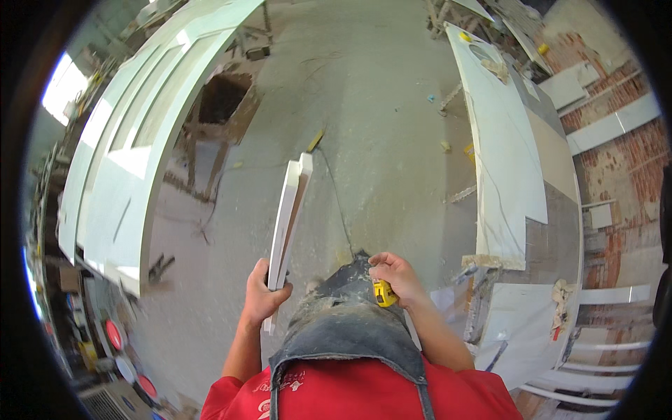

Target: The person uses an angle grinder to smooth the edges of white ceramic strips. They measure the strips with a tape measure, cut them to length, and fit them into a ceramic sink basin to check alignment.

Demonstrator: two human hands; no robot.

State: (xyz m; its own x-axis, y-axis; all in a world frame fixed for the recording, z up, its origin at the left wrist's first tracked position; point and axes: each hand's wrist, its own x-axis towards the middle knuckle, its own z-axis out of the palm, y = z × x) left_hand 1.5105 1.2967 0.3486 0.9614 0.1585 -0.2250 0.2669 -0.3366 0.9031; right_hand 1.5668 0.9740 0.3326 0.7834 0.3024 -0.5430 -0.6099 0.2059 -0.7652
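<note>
Over a dusty grey floor (364, 126), between a white panel with long grooves (117, 199) on the left and a white panel with an oval hole (504, 154) on the right, a person in a red shirt (392, 388) and a grey apron (336, 332) is seen from above. The left hand (261, 301) is closed around a long, narrow white workpiece (283, 220), thumb on its right side, near its lower end, so most of its length slants up and away from the body. The right hand (400, 280) is closed on a yellow tape measure (384, 294) beside the apron; whether any blade is drawn out cannot be told. The hands are well apart, and the tape measure does not touch the workpiece. With so much length ahead of the grip, holding nearer the middle would probably balance it better; a firm, even squeeze should stop it twisting, and the far end is best steered clear of the grooved panel. Keeping the tape measure low in the palm would likely leave the fingertips freer. The workpiece looks straight and slim, with bright white outer faces, a brownish strip down its length and a stepped far end; it may be two strips laid together, but this view cannot settle that.
</note>
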